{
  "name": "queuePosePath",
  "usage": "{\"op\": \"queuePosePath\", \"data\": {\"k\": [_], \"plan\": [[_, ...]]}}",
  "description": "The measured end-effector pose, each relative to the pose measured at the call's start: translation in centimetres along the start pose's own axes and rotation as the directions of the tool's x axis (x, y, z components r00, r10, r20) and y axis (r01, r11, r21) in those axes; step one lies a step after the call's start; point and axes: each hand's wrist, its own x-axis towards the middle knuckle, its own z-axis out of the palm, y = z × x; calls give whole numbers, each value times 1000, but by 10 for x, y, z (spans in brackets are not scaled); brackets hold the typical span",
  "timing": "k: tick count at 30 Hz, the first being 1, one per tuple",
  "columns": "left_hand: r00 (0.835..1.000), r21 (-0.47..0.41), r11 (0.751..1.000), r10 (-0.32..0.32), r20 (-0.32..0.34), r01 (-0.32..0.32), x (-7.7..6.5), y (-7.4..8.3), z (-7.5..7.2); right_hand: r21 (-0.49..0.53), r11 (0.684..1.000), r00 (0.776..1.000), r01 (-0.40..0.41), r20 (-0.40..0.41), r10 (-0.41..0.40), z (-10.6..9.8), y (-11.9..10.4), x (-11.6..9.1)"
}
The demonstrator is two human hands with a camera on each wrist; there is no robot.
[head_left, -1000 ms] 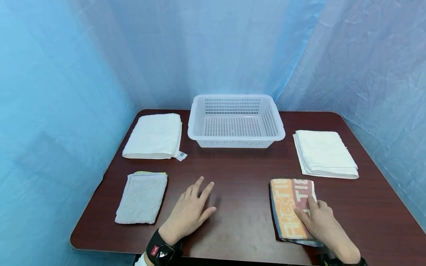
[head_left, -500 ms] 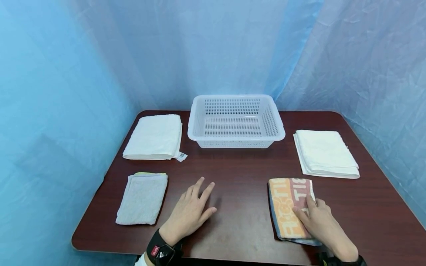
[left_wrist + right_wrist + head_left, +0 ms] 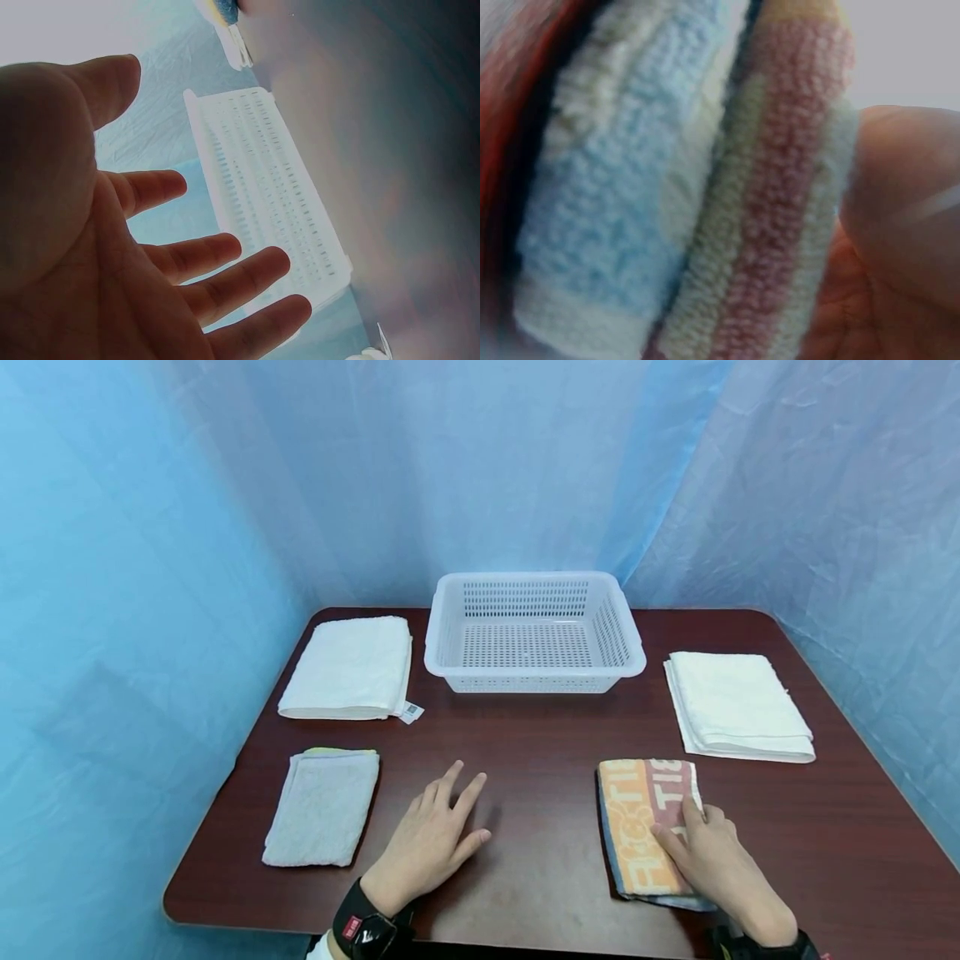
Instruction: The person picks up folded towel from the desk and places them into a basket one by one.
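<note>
In the head view, a folded towel (image 3: 630, 827) with orange and mauve panels and pale lettering lies at the right front of the table. My right hand (image 3: 727, 864) rests on its right side, thumb and index finger spread over the top layer. The right wrist view shows the thick folded edges (image 3: 765, 225) close up, with the palm beside them. My left hand (image 3: 423, 839) is held palm down near the table's front middle, fingers spread and holding nothing. Left of it lies a folded light-grey towel (image 3: 322, 810).
A white perforated plastic basket (image 3: 536, 683) stands at the back middle. A folded white towel (image 3: 348, 668) with a tag (image 3: 411, 712) lies at the back left, another white towel (image 3: 738, 706) at the right. Blue curtains (image 3: 480, 468) enclose the table (image 3: 525, 752).
The patterned towel has slid slightly to the left along with my right hand. My left hand has stayed nearly still.
</note>
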Motion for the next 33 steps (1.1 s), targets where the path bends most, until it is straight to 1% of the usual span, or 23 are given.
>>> {"op": "queuePosePath", "data": {"k": [4,13,16,21,29,33], "plan": [[1000,-2,1000,1,-3,-1,1,0,-1,6,1000,1000,13,-4,-13,1,-4,0],[1000,5,1000,7,-19,-7,-1,-1,1,69,997,998,39,37,-42,1,-14,1],[1000,10,1000,3,-21,-2,-1,-2,0,82,995,998,51,27,-54,2,-16,1],[1000,8,1000,0,-18,0,-1,-3,1,80,994,997,73,-11,-72,6,-18,1],[1000,0,1000,-3,-15,3,-3,-3,1,81,994,998,70,-9,-70,7,-19,0],[1000,12,1000,-5,-23,5,-2,-4,0,85,994,997,74,-17,-73,6,-20,1]]}}
